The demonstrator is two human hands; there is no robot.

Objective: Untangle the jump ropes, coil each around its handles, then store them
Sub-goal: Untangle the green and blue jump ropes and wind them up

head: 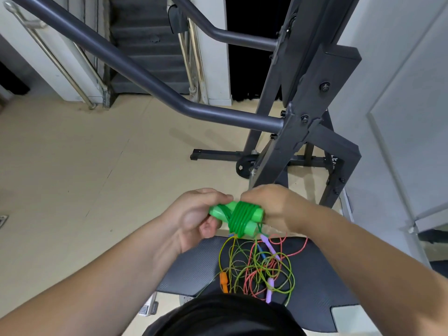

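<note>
Hands [194,214] [271,207] grip coiled green rope [238,218] — handles bundled.

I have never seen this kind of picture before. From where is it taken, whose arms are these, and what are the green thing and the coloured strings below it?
There is no machine here. The single picture comes from a camera worn on a person's head, looking forward and down, so the two arms entering from the bottom are that person's own. The left hand and the right hand each grip one end of a green jump rope. Its cord is wound many times around its two green handles. Below, on a dark pad, lies a loose tangle of thin ropes in yellow-green and pink, with an orange handle and purple handles in it. These are not coiled yet. Behind stands a grey metal exercise frame on a beige floor.
</note>
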